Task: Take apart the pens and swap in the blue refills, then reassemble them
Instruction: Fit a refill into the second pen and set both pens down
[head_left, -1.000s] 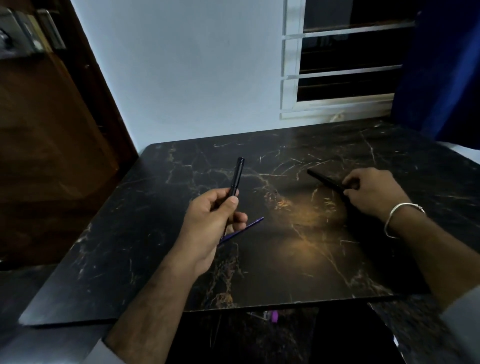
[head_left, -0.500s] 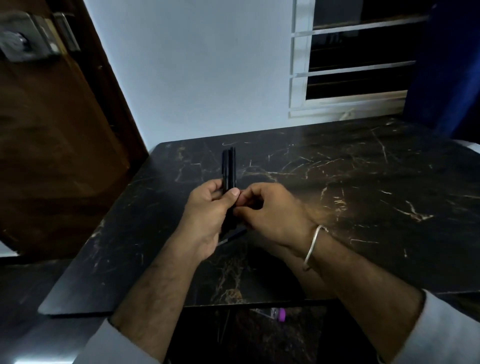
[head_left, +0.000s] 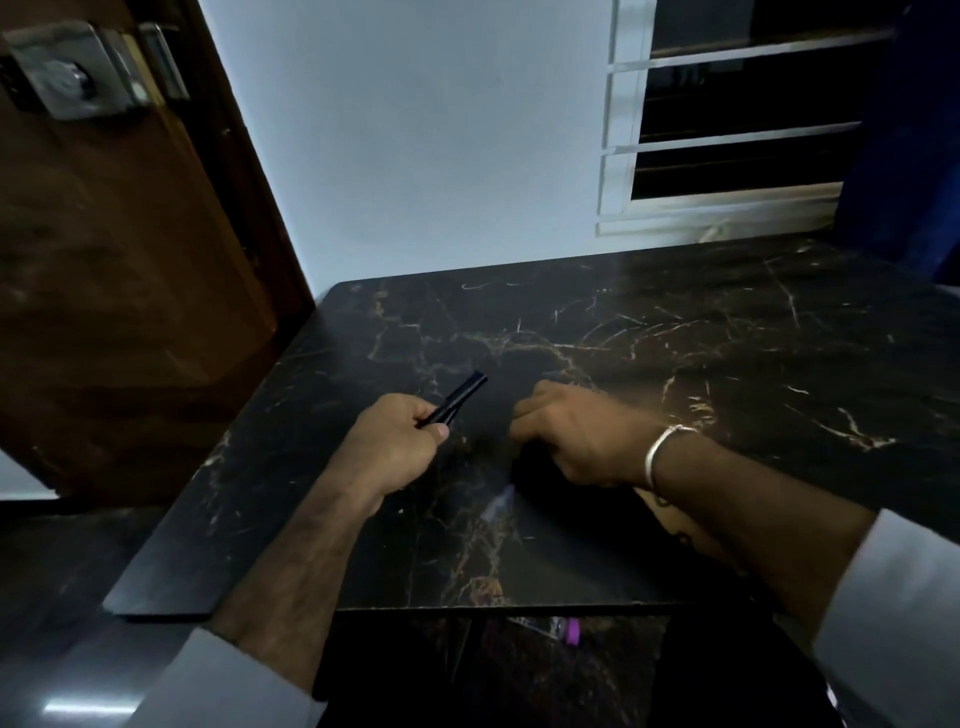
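On the black marble-patterned bench (head_left: 727, 364) w/ gold-white veining, both hands work near the middle, apart from each other. Left hand (head_left: 395, 441) is curled around slim black plastic pen parts (head_left: 454, 399); looks like two dark pieces side by side, sticking out up and to the right past thumb and forefinger, tilted, clear of the bench top. Right hand (head_left: 571, 436) sits knuckles-up, low over the bench, fingers curled under; whether it grips anything — cannot tell, fingertips hidden and area dark. Silver metal bangle (head_left: 662, 452) on the right wrist. Faint pale, slightly bluish blurred streak (head_left: 497, 503) lies on the bench just below the right hand; too smeared to ID. No containers on the bench. Below the near bench edge, a small purple object (head_left: 571, 631) on a lower surface, approx. centre; unclear what it is.
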